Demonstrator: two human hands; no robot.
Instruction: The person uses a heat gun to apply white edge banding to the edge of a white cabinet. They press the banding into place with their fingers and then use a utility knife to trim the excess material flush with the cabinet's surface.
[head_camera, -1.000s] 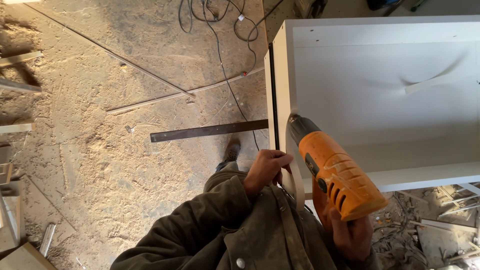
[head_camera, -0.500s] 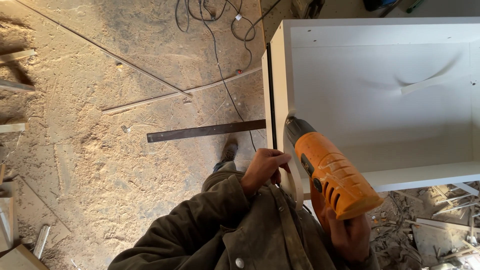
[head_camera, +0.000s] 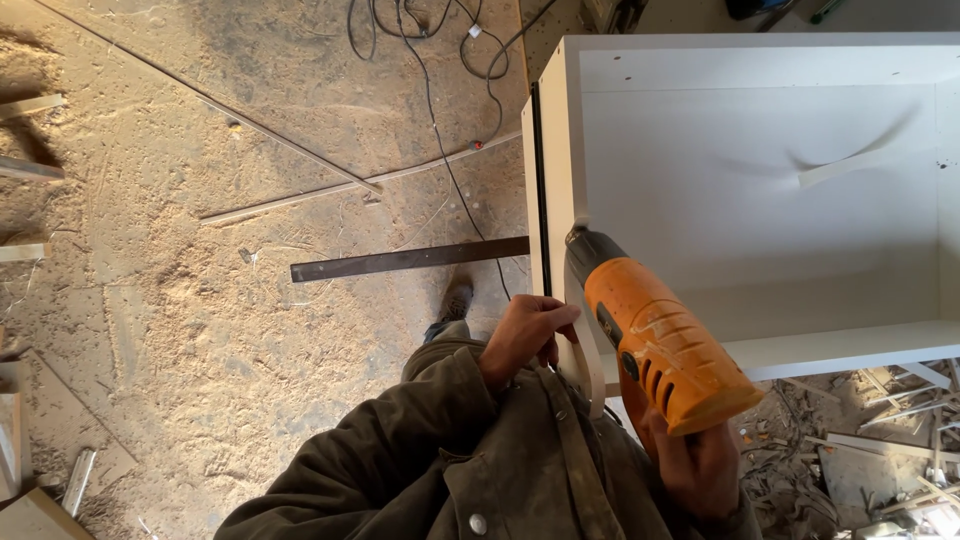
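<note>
Head view: right hand (head_camera: 700, 465) grips orange heat gun (head_camera: 655, 335), nozzle at white cabinet's (head_camera: 760, 180) front edge. Left hand (head_camera: 525, 335) pinches pale edge strip (head_camera: 590, 365) there. Strip end hangs loose, apparently unbonded.

heat gun (head_camera: 665, 350): orange, grey nozzle | cabinet (head_camera: 760, 200): white | jacket (head_camera: 450, 470): olive

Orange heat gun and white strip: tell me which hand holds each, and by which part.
The right hand holds the orange heat gun by its handle. The left hand pinches the white edge-banding strip near its upper end.
</note>
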